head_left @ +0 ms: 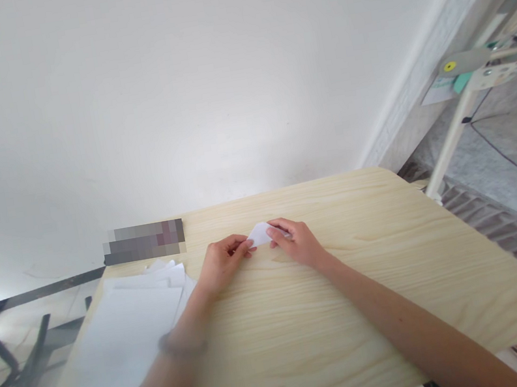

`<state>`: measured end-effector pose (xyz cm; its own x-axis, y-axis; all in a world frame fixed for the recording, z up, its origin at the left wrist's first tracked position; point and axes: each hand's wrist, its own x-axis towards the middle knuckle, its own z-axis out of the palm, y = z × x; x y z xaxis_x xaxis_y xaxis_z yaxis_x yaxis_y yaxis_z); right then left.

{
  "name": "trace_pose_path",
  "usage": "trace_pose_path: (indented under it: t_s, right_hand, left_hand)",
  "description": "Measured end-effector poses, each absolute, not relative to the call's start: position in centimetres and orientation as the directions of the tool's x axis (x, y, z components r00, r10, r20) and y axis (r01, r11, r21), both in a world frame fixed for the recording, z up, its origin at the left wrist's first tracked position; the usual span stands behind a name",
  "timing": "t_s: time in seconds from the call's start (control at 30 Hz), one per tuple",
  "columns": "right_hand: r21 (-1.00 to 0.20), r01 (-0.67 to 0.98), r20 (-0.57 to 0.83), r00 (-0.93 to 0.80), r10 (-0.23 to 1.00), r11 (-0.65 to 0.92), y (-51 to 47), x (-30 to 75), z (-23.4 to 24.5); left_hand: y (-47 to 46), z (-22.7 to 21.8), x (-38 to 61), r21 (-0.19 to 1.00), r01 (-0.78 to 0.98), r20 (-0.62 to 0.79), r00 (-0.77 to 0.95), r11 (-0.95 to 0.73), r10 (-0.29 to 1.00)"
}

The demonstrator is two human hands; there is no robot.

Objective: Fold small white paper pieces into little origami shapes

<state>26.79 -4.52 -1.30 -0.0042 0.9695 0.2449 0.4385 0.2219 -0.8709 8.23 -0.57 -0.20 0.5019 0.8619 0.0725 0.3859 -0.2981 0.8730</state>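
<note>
A small folded piece of white paper (259, 233) lies on the light wooden table (377, 279), far from me near the middle. My left hand (223, 262) pinches its left edge with curled fingers. My right hand (296, 240) presses on its right side, fingers bent over the paper. Both forearms reach in from the near edge.
A stack of white paper sheets (128, 334) lies on the table's left side, under my left forearm. A blurred dark object (143, 241) sits at the table's far left edge. A white wall stands behind; a white metal stand (457, 134) and patterned floor are to the right.
</note>
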Motion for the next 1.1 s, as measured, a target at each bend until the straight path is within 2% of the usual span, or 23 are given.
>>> trace_pose_path:
  t_s: [0.1,0.27,0.47,0.73,1.1]
  right_hand:
    - [-0.9,0.389,0.213,-0.007,0.977,0.199,-4.52,26.92,-1.26]
    - [-0.855,0.473,0.233,-0.019,0.972,0.214,-4.39,27.19,-1.39]
    - [-0.847,0.484,0.251,0.004,0.968,0.218,-4.41,27.05,-1.42]
    - [-0.923,0.338,0.202,0.023,0.979,0.182,-4.37,26.93,-1.6]
    - [-0.931,0.33,0.172,0.024,0.985,0.155,-4.36,26.85,-1.72]
  left_hand:
    - [-0.38,-0.31,8.14,0.88,0.382,0.076,0.473,-0.282,0.878]
    - [-0.32,-0.4,8.1,0.889,0.366,0.077,0.471,-0.274,0.879]
    - [-0.42,-0.35,8.25,0.9,0.343,0.076,0.485,-0.27,0.871]
    - [-0.62,0.37,8.18,0.912,0.341,0.023,0.513,-0.228,0.858]
    - [-0.63,0.31,8.23,0.926,0.32,0.007,0.513,-0.199,0.858]
